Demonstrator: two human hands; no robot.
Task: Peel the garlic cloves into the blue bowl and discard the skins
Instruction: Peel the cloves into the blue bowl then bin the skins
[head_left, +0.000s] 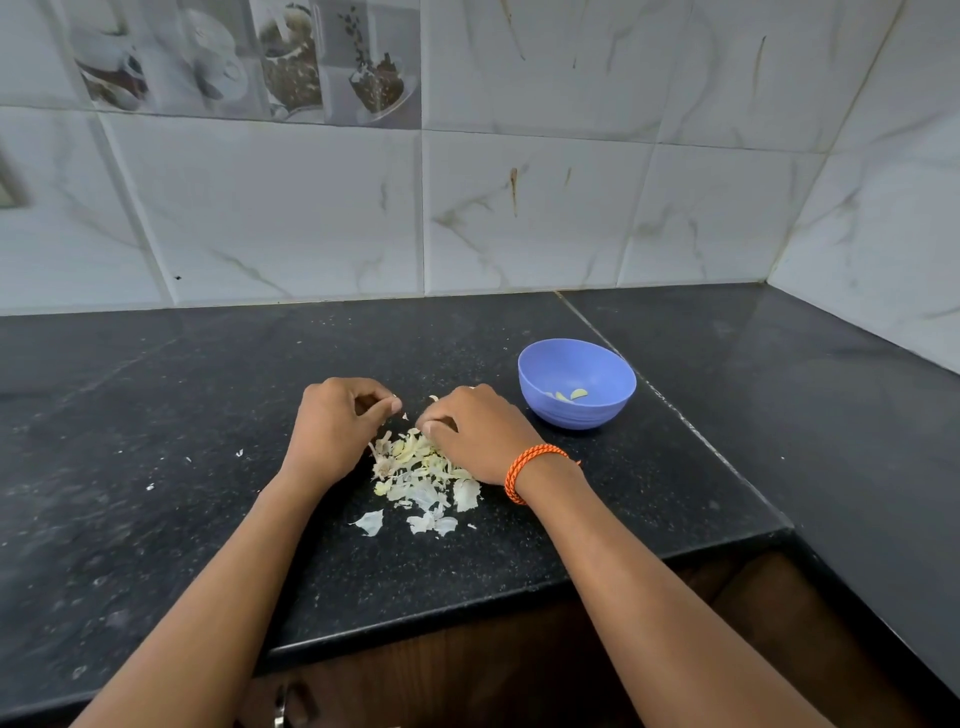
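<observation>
Both hands down on the black surface, at the far edge of the pile of garlic skins. Left hand: fingers curled in, tips pinched together, maybe on a tiny scrap, too small to tell. Right hand, with an orange band on the wrist: fingers bent down into the skins, grip hidden, so cannot tell what sits in it. Blue bowl just to the right, near the hand, with a few peeled garlic cloves inside. Looks like the peeling step, or picking through skins for one more clove. Next, probably: drop any peeled clove into the bowl, then scoop up the loose skins and throw them away.
</observation>
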